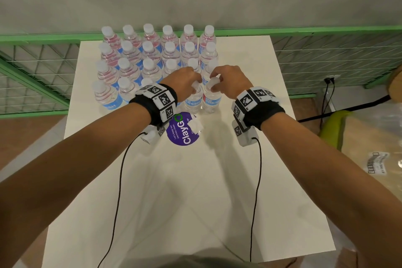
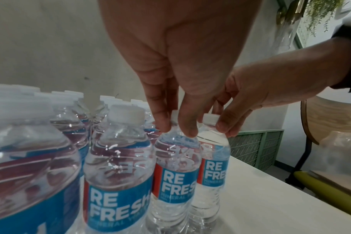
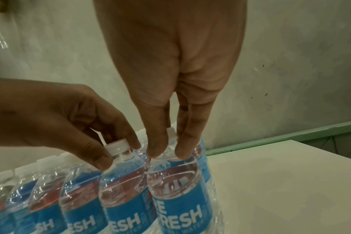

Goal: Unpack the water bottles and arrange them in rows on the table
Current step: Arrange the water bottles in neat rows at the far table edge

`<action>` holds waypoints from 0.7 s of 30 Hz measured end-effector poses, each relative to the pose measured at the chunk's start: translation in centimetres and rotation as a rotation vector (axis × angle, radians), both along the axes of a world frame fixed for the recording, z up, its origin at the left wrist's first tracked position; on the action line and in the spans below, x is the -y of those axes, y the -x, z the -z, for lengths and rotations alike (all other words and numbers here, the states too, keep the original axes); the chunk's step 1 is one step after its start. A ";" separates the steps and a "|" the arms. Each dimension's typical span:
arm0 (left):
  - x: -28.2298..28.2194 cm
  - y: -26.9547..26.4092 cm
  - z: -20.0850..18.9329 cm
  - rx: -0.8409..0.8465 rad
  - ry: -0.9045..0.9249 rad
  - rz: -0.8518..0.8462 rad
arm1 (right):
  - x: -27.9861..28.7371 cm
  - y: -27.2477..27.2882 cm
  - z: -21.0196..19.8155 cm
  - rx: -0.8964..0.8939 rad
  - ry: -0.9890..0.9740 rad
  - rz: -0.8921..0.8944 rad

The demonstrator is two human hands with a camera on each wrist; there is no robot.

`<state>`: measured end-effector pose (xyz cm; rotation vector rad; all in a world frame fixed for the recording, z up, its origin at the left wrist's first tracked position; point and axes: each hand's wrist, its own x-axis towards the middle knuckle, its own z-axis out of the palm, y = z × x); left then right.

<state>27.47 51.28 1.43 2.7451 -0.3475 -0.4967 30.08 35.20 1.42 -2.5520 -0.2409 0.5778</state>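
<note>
Several clear water bottles (image 1: 152, 50) with white caps and blue labels stand in rows at the far end of the white table (image 1: 195, 191). At the right end of the nearest row, two bottles stand side by side on the tabletop. My left hand (image 1: 194, 85) pinches the cap of the left bottle (image 1: 193, 101) from above, seen close in the left wrist view (image 2: 176, 171). My right hand (image 1: 214, 84) pinches the cap of the right bottle (image 1: 212, 100), also in the right wrist view (image 3: 176, 201). Its fingers (image 3: 185, 147) come straight down around the neck.
A round purple sticker (image 1: 183, 131) lies on the table just in front of the two bottles. A green wire fence (image 1: 32, 67) runs behind and to both sides. At the right are a yellow-green object (image 1: 332, 128), black cables and plastic-wrapped packaging (image 1: 374, 159).
</note>
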 end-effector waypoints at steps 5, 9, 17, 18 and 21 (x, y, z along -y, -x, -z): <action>-0.1 -0.1 0.0 0.003 0.013 -0.009 | 0.0 0.1 0.2 0.006 -0.018 0.029; -0.1 -0.1 0.3 -0.003 0.029 -0.025 | 0.0 0.2 0.3 0.009 -0.046 0.053; -0.1 0.2 0.6 0.003 0.028 -0.008 | 0.4 0.2 0.4 0.011 0.012 0.003; -0.1 0.1 0.5 0.007 0.024 -0.003 | 0.4 0.2 0.5 0.022 0.015 0.000; -0.2 -0.1 0.4 0.006 0.020 0.001 | 0.4 0.2 0.7 0.039 -0.001 0.017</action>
